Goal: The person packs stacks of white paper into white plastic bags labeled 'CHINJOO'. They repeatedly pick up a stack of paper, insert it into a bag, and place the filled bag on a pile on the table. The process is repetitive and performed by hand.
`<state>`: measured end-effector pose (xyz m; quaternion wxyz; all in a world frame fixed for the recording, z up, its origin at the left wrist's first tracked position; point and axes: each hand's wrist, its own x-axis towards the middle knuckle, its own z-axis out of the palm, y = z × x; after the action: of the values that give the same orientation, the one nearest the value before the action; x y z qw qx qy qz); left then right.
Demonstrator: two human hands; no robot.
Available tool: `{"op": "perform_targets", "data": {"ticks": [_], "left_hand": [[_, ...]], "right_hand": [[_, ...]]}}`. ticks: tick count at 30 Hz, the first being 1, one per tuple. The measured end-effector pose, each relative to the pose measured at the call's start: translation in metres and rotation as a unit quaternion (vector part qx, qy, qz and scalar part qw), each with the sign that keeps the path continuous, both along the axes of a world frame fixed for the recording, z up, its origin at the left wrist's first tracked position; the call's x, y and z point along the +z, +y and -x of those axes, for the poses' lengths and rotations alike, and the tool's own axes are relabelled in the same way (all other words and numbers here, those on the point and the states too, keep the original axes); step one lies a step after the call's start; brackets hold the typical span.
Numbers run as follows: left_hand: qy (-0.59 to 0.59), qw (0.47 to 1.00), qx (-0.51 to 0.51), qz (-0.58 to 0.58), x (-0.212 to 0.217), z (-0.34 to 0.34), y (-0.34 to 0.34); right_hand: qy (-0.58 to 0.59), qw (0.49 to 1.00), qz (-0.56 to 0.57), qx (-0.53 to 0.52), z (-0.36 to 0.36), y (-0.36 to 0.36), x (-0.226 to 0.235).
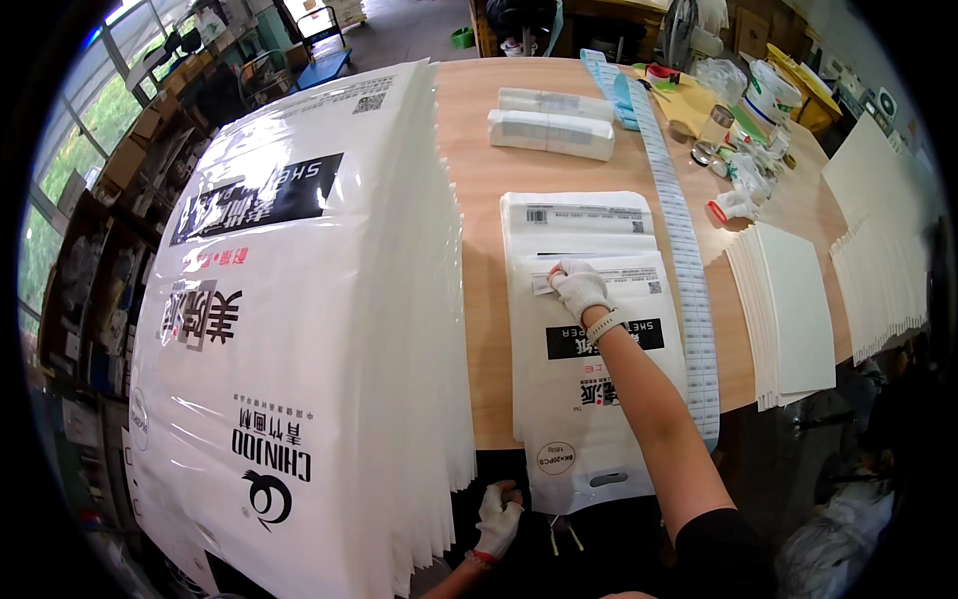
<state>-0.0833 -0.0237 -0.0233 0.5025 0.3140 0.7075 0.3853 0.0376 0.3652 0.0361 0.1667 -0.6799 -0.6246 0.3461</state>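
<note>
A stack of white plastic bags (599, 419) with dark printing and handle cut-outs lies before me on the table, its near end overhanging the edge. My right hand (580, 291), in a white glove with bare fingertips, reaches onto the upper part of the top bag. Its fingers are pressed together at a small white label (542, 284), partly hidden by them. Below the table's front edge, left of the bags, my left hand (497, 521) is in a similar glove. Its fingers are curled; what they hold, if anything, cannot be made out.
A tall pile of large white plastic bags (289, 329) fills the left. A long strip of pale blue labels (683, 250) runs along the right of the bags. Farther back lie wrapped white bundles (551, 134). White sheet stacks (793, 309), a jar (715, 130) and a bucket (770, 95) stand right.
</note>
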Motion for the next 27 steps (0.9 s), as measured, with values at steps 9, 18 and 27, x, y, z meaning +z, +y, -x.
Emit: {"op": "perform_targets", "data": {"ticks": [9, 18, 27], "left_hand": [[-0.024, 1.000, -0.020, -0.005, -0.013, 0.003, 0.001], [-0.025, 0.999, -0.005, -0.037, -0.026, -0.013, 0.001], [-0.140, 0.983, -0.118, -0.023, 0.040, -0.019, 0.012]], "right_hand": [[-0.038, 0.999, -0.007, 0.015, 0.002, 0.003, 0.004], [-0.060, 0.993, -0.096, 0.036, 0.005, -0.006, 0.004], [-0.124, 0.986, -0.110, -0.036, -0.003, -0.019, 0.025]]}}
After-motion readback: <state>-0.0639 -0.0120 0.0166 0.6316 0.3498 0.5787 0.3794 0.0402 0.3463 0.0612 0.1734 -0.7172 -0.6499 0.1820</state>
